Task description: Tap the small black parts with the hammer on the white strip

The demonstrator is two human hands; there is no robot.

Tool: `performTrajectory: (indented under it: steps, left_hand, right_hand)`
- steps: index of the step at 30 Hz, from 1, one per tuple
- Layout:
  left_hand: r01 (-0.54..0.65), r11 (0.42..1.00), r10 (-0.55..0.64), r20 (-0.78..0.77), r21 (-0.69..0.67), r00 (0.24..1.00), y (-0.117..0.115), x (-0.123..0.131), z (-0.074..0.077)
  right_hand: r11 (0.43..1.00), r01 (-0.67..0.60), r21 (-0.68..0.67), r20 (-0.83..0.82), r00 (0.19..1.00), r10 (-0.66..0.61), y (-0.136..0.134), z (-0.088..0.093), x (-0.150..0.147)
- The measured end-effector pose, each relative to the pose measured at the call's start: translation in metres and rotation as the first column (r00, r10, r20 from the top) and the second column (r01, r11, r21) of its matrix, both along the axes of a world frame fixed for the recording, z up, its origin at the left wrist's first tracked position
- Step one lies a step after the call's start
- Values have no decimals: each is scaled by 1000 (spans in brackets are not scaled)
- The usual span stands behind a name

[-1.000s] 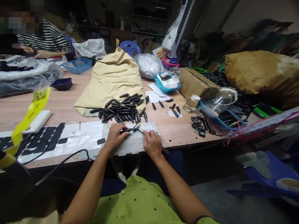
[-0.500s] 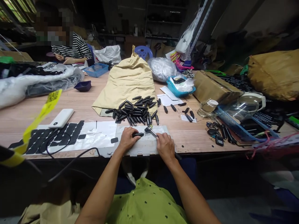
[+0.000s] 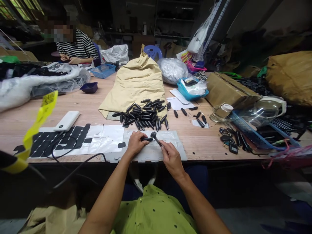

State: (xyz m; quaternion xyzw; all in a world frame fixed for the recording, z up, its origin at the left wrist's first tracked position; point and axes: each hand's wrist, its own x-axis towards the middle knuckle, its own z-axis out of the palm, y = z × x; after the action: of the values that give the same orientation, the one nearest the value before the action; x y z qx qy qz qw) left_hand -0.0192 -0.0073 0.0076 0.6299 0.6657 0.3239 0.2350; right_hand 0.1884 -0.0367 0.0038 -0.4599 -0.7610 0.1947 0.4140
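One black tube [image 3: 147,139] clamped in the left grip [image 3: 139,141] — hammer [image 3: 156,138] clasped in the right grip [image 3: 168,150]! Best hold the tube flat — left grip clear of the hammer.

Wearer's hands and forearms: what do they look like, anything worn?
Left hand and right hand: no gloves, no watch or bracelet visible. Forearms bare to the frame's edge, no sleeves showing. Green top with small dark spots.

Free bench [image 3: 202,141] then between board [image 3: 179,152] and key fob [image 3: 233,148], with the black pile [image 3: 143,116] a barrier straight ahead.
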Motion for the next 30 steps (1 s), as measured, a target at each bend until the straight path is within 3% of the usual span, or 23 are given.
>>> performTrajectory:
  steps: [10,16,21,24,30]
  left_hand:
    - [-3,1000,3,-5,-10,1000,1,3,0]
    - [16,1000,-16,-13,-4,1000,2,1,-2]
    - [16,1000,-16,-9,5,1000,1,3,-2]
    - [12,1000,-12,-21,2,1000,1,5,-3]
    - [75,997,-75,-15,-5,997,1,-2,5]
  right_hand:
    - [1000,-15,-9,35,999,15,1,6,-6]
    - [999,-42,-18,94,995,43,4,-1,-14]
    - [991,97,93,173,979,-112,16,-3,3]
    - [963,192,187,318,916,-244,23,-5,15]
    - [922,194,336,470,814,-342,23,-16,16]
